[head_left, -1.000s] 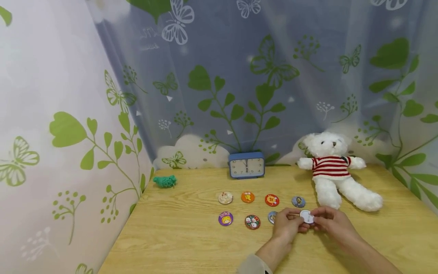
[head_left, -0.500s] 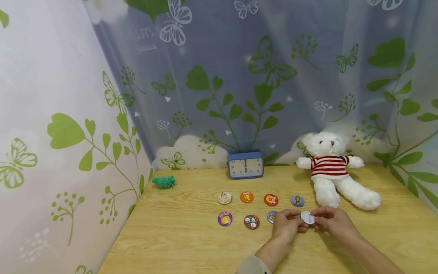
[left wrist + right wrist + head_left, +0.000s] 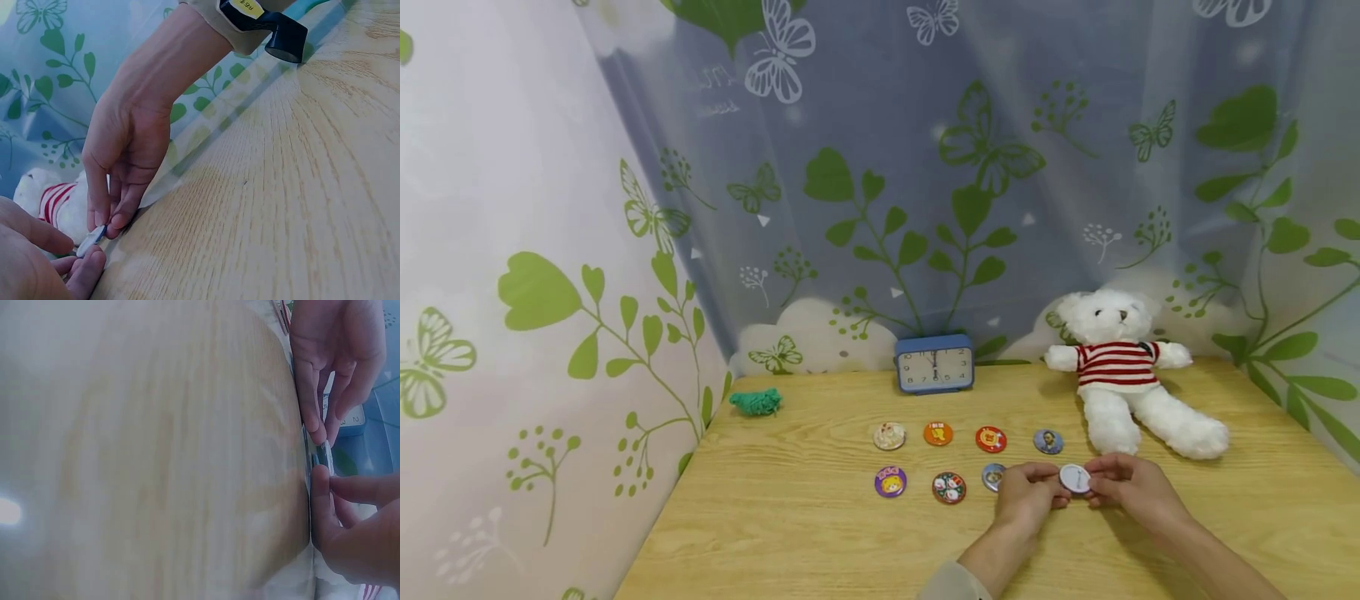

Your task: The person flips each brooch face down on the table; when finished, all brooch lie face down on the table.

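Observation:
A round badge (image 3: 1075,478) is held white back up, between both hands just above the table. My left hand (image 3: 1028,497) pinches its left edge, while my right hand (image 3: 1137,490) pinches the right edge. A thin pin line shows faintly on the white back. In the left wrist view the badge (image 3: 92,241) appears tilted, nearly edge-on, between the fingertips. Beside the left hand lies a blue badge (image 3: 993,477), partly covered by it. Behind the hands lies a blue portrait badge (image 3: 1048,442). The front of the held badge is hidden.
Several more badges lie in two rows, among them a purple one (image 3: 891,482), a red one (image 3: 991,439) and an orange one (image 3: 937,433). A blue clock (image 3: 934,364), a white teddy bear (image 3: 1118,367) and a green bundle (image 3: 756,402) stand along the back of the wooden table (image 3: 790,525).
The head view has shifted slightly. Both hands keep hold of the badge, which has turned a little so its pin shows less clearly. The other badges stay put.

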A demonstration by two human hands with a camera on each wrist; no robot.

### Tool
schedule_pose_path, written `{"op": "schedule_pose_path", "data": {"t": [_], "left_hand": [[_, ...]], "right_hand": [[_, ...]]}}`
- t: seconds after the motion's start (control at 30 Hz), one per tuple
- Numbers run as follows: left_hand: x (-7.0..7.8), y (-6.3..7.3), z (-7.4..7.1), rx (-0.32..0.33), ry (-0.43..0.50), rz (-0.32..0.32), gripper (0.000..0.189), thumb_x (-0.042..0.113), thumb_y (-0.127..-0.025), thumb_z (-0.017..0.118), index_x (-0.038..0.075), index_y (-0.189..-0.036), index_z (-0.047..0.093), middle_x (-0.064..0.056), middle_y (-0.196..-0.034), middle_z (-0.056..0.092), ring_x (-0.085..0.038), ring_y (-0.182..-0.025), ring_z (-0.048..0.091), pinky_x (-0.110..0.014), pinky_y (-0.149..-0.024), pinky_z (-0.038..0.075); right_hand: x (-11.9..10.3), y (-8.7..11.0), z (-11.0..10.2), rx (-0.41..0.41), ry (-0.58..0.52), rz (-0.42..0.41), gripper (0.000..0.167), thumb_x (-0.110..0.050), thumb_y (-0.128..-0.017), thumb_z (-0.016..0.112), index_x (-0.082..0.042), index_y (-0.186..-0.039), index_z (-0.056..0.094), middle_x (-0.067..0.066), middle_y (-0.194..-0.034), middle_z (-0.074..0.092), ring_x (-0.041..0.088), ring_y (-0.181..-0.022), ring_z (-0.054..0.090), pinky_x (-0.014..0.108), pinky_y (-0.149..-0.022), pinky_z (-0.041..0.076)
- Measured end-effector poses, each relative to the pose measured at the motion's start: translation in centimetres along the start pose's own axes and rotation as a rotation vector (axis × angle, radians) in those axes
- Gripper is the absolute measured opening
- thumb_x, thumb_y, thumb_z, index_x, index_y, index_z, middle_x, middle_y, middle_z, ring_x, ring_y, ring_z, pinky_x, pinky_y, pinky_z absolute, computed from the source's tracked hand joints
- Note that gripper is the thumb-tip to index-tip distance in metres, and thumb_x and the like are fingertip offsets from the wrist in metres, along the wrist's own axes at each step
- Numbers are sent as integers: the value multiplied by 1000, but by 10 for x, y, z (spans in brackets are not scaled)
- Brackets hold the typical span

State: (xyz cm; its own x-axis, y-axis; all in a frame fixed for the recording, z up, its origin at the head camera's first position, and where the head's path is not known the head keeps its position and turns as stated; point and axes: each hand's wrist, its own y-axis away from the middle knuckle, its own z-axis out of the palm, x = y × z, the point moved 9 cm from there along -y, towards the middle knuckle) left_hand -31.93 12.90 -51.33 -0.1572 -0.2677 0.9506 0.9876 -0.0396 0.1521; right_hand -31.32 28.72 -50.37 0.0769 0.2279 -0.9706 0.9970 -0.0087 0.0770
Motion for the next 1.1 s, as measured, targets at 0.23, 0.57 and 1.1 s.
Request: {"op": "schedule_pose_path", "data": {"t": [0.23, 0.57, 1.1], "left_hand": [[2, 1, -2, -3, -22, -27, 15, -15, -83, 62, -8, -92, 72, -13, -82, 72, -11, -61, 64, -23, -63, 62], [6, 4, -7, 6, -40, -56, 16, -8, -84, 61, -7, -95, 73, -16, -83, 74, -19, -71, 72, -27, -67, 64], [8, 8, -8, -31, -99, -61, 16, 2, -92, 64, -7, -101, 72, -12, -87, 71, -18, -76, 70, -33, -76, 65]], "right_hand": [[1, 0, -1, -1, -14, 19, 31, 8, -98, 61, 27, -122, 53, 9, -99, 72, 12, -80, 72, 29, -75, 64], [0, 0, 1, -4, 17, 24, 31, 7, -98, 61, 26, -122, 55, 12, -102, 73, 13, -79, 73, 29, -74, 64], [-4, 0, 2, -5, 116, 21, 27, 6, -98, 63, 22, -118, 60, 13, -98, 73, 14, -79, 71, 28, -70, 64]]}}
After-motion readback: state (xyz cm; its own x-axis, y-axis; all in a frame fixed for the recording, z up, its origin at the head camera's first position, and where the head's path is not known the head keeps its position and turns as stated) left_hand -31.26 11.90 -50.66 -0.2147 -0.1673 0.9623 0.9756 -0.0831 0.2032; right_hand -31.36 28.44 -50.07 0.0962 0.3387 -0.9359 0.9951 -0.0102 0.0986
